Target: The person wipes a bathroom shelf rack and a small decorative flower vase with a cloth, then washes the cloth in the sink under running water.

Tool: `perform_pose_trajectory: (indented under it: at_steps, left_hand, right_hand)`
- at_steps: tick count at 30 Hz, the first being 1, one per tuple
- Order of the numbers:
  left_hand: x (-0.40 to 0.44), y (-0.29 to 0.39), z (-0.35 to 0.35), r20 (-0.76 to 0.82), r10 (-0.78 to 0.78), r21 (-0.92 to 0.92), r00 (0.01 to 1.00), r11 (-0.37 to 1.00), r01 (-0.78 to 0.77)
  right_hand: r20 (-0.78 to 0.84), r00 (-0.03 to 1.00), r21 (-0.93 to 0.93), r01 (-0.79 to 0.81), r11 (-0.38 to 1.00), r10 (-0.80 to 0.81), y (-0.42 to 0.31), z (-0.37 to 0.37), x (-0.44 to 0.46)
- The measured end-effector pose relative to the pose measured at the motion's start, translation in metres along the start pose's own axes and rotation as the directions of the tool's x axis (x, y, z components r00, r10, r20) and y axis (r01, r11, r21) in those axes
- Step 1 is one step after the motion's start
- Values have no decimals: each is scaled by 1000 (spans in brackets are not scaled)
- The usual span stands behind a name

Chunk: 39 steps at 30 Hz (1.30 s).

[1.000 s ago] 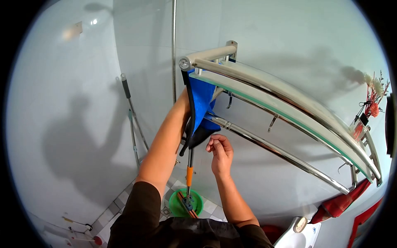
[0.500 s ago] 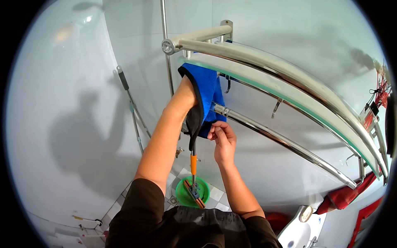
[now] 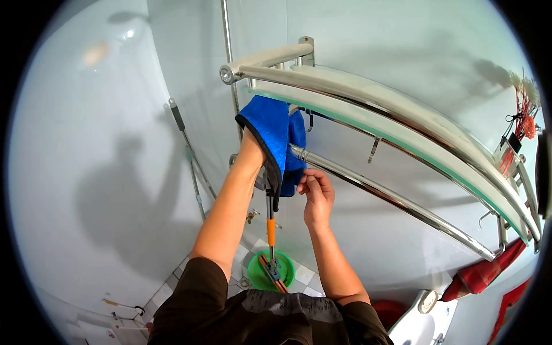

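Observation:
A blue cloth (image 3: 267, 121) with black edging hangs folded over the left end of the chrome towel bar (image 3: 368, 184), just under the glass shelf. My left hand (image 3: 253, 148) reaches up inside the cloth, which moves with it; its fingers are hidden under the fabric. At the cloth's lower right edge, my right hand (image 3: 318, 192) has its fingers curled and pinched together, with the tips at the fabric. The bar runs from the cloth down to the right.
Above the hands is a chrome rack (image 3: 345, 86) with a glass shelf and hooks (image 3: 374, 149). Below stand a green basin (image 3: 260, 282) and an orange-handled mop (image 3: 271, 232). Poles (image 3: 190, 144) lean at the left wall. A red cloth (image 3: 480, 276) hangs near the sink (image 3: 414, 322).
The view has shifted slightly. My left hand and the blue cloth sit a little further left and lower against the rack. My right hand stays at the cloth's edge.

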<state>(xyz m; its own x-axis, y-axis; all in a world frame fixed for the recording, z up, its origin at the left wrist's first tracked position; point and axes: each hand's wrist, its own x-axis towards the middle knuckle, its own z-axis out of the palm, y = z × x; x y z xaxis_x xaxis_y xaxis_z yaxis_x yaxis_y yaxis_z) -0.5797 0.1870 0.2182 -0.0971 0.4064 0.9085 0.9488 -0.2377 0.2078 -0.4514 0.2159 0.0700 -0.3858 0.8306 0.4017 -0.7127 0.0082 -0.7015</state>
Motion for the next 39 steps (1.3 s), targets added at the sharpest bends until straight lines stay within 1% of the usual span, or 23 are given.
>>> perform_pose_trajectory:
  at_steps: [2,3,4,5,6,8,9,11,12,14,15,18,20,21,23,26,28,30,33,35,37,38,39]
  left_hand:
    - [-12,-6,5,-153,-61,-223,986,974,26]
    - [-17,-4,7,-153,-59,-218,986,976,24]
    - [-24,1,9,-149,-294,-456,944,867,199]
    - [-27,4,11,-85,-507,-664,858,671,330]
    - [-28,3,12,-88,-505,-662,859,674,328]
    - [-31,2,14,-227,-390,-557,892,803,210]
    - [-31,2,14,-230,-387,-554,893,806,207]
    - [-31,1,11,-300,-279,-197,912,954,226]
    - [-31,0,6,-300,-275,-196,914,955,223]
    - [-33,-6,-7,-166,163,160,973,978,-137]
    - [-33,-8,-10,-166,163,161,972,978,-137]
    - [-26,-9,-18,-55,153,-108,987,982,-158]
    - [-22,-4,-28,84,37,-67,996,997,-32]
    - [-27,-2,-22,-21,-167,-389,986,910,146]
    - [-28,24,-32,0,-192,-349,981,920,180]
    - [-49,61,-47,75,-203,-17,976,979,204]
    - [-67,69,-48,130,-217,117,967,972,203]
    - [-88,64,-42,201,-237,112,950,969,218]
    - [-123,34,-28,410,-333,-166,849,889,428]
    - [-155,11,-14,620,-378,-336,688,664,668]
    - [-185,-3,7,821,-321,-365,472,341,866]
    - [-194,1,18,883,-254,-334,395,249,909]
    - [-177,37,17,884,-210,-338,417,327,883]
  right_hand:
    - [-17,1000,-5,11,1000,-11,-2,-1,1]
    - [-14,1000,0,11,1000,-11,-2,-1,0]
    - [-10,1000,1,1,1000,-1,-1,-1,-1]
    - [-6,1000,1,-6,1000,6,-1,-2,-1]
    - [-3,1000,5,-5,1000,5,-1,-2,-1]
    - [7,1000,26,-22,999,22,0,-2,-3]
    - [11,1000,29,-21,999,20,1,-3,-4]
    - [-4,1000,38,-27,999,27,2,-4,-4]
    - [-4,1000,41,-24,999,24,2,-4,-4]
    - [5,999,39,-36,999,36,2,-5,-5]
    - [6,999,40,-36,999,36,3,-5,-6]
    - [24,998,39,-65,997,64,5,-2,-9]
    - [37,994,69,-108,992,105,5,2,-13]
    - [40,993,67,-111,992,108,5,2,-14]
    - [110,982,65,-159,985,152,7,2,-17]
    - [168,966,20,-201,979,195,7,-2,-23]
    - [150,974,42,-180,983,171,6,-5,-27]
    - [44,972,-19,-230,973,230,11,-20,-30]
    - [-6,973,-239,-224,945,229,22,-52,-35]
    - [3,975,-323,-208,923,221,25,-63,-42]
    - [-63,962,-58,-269,962,265,28,-64,-49]
    - [-86,950,64,-294,954,299,32,-66,-53]
    - [-84,941,135,-314,940,326,39,-68,-56]
